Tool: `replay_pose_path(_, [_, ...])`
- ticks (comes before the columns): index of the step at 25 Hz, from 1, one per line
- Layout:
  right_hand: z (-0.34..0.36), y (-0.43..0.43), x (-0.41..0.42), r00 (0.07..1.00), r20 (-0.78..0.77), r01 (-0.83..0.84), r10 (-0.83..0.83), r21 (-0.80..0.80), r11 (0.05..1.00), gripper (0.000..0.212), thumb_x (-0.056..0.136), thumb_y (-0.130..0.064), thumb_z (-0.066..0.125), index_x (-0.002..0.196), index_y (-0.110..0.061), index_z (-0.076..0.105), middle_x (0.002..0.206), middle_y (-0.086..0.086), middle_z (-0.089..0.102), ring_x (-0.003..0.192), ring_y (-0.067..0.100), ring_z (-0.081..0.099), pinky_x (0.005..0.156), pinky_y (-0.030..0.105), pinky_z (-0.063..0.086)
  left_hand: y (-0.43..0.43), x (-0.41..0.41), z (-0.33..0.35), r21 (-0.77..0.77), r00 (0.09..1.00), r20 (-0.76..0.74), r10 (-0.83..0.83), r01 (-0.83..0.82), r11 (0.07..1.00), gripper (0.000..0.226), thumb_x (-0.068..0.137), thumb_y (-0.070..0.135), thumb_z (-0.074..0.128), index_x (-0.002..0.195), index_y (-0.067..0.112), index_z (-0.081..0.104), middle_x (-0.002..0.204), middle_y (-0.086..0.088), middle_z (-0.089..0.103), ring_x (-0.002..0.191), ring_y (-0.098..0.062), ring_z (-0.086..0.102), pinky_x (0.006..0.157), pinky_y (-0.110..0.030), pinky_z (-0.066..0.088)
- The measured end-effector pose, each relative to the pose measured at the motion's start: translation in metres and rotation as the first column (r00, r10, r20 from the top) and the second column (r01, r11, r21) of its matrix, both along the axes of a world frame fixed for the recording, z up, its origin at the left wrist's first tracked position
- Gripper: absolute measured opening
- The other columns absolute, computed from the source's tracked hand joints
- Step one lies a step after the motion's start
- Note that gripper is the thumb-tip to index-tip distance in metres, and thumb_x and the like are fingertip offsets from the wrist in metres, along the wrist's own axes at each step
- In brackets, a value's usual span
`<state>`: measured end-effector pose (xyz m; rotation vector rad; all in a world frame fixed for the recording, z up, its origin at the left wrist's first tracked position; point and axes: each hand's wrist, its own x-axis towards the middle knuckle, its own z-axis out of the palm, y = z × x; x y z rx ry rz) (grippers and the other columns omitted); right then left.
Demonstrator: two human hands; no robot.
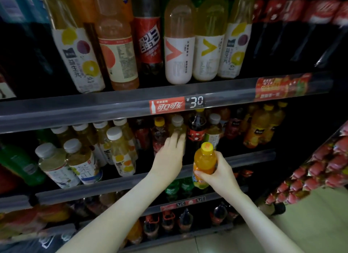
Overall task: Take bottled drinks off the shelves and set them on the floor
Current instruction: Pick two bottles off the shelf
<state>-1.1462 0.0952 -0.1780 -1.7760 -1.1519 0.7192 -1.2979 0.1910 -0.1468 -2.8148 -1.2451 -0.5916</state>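
Dim shelving (75,110), pale tiled floor (312,217)

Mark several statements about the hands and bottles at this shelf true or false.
1. The right hand grips an orange bottle with a yellow cap. True.
2. The left hand holds a second orange drink. False: it reaches toward a shelved pale-capped bottle.
3. The price tag on the shelf rail shows 30. True.
4. The orange bottle stands on the floor. False: the right hand holds it up, clear of the floor.
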Motion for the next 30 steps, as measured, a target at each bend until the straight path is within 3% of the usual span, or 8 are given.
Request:
replay_pose_path(4, [0.008,0.001,0.036,0.998,0.016,-0.053,0.052,0.021,0.998,0.062,0.071,-0.022,0.084,0.118,-0.036,0.045,0.112,-0.015,0.056,0.101,0.000,0.055,0.081,0.017,0.044,0.018,0.046,0.010,0.012,0.959,-0.114,0.258,-0.258,0.966,0.084,0.086,0.001,0.049,0.152,0.015,-0.001,0.157,-0.020,0.001,0.124,-0.031,0.040,0.074,-0.033,0.052])
replay_pose_path(8, [0.013,0.010,0.057,0.988,0.038,-0.151,0.151,-0.006,0.989,0.060,0.072,-0.024,0.083,0.107,-0.047,0.040,0.111,-0.020,0.053,0.099,-0.004,0.053,0.076,0.012,0.040,0.035,0.067,0.015,0.082,0.901,-0.217,0.376,-0.367,0.926,0.092,0.053,0.018,0.080,0.138,0.006,0.046,0.130,-0.022,0.053,0.086,-0.027,0.063,0.050,-0.024,0.050])
replay_pose_path(12, [0.011,0.020,0.065,0.978,0.019,-0.209,0.209,0.001,0.978,0.060,0.071,-0.026,0.084,0.105,-0.049,0.040,0.110,-0.020,0.055,0.099,-0.001,0.055,0.079,0.013,0.042,0.039,0.068,0.022,0.102,0.910,-0.181,0.372,-0.359,0.928,0.058,0.040,0.011,0.085,0.094,0.000,0.067,0.103,-0.027,0.061,0.055,-0.026,0.058,0.036,-0.021,0.038])
replay_pose_path(16, [0.005,0.020,0.061,0.978,0.000,-0.208,0.208,0.028,0.978,0.062,0.068,-0.029,0.086,0.113,-0.044,0.045,0.112,-0.016,0.058,0.104,0.003,0.057,0.090,0.028,0.048,0.010,0.051,0.011,-0.034,0.948,-0.147,0.282,-0.290,0.956,0.045,0.083,0.029,0.067,0.118,0.005,0.053,0.108,-0.022,0.050,0.082,-0.037,0.059,0.060,-0.034,0.049])
replay_pose_path(20, [0.008,0.017,0.051,0.991,-0.046,-0.117,0.123,0.122,0.986,0.065,0.067,-0.027,0.087,0.119,-0.033,0.048,0.112,-0.013,0.059,0.104,0.005,0.058,0.089,0.025,0.047,-0.009,0.022,-0.007,0.267,0.993,-0.081,0.084,-0.060,0.962,0.037,0.073,0.028,0.078,0.094,0.000,0.066,0.086,-0.016,0.056,0.072,-0.030,0.049,0.051,-0.030,0.048])
replay_pose_path(22, [0.011,0.017,0.046,0.996,-0.063,-0.046,0.057,0.166,0.985,0.066,0.067,-0.025,0.087,0.121,-0.027,0.048,0.113,-0.008,0.059,0.105,0.010,0.058,0.091,0.027,0.046,-0.012,0.012,-0.007,0.262,0.998,0.010,0.056,-0.056,0.963,0.037,0.082,0.032,0.070,0.098,-0.001,0.064,0.087,-0.012,0.056,0.072,-0.026,0.052,0.053,-0.027,0.048])
replay_pose_path(25, [0.014,0.023,0.043,0.995,-0.095,0.049,-0.028,0.218,0.975,0.066,0.068,-0.026,0.086,0.122,-0.027,0.047,0.115,-0.006,0.058,0.107,0.014,0.058,0.095,0.036,0.048,-0.022,0.003,0.017,0.143,0.982,0.178,0.063,-0.089,0.986,0.045,0.087,0.044,0.046,0.102,0.004,0.060,0.087,-0.006,0.052,0.064,-0.016,0.055,0.051,-0.016,0.041])
replay_pose_path(30, [0.018,0.040,0.016,0.996,-0.085,0.054,-0.038,0.196,0.979,0.068,0.069,-0.028,0.086,0.123,-0.025,0.046,0.117,-0.004,0.057,0.108,0.015,0.057,0.094,0.034,0.047,-0.029,-0.030,0.055,-0.071,0.883,0.460,0.093,-0.067,0.995,0.038,0.084,0.048,0.051,0.100,0.013,0.054,0.092,0.004,0.045,0.076,-0.008,0.046,0.053,-0.012,0.036])
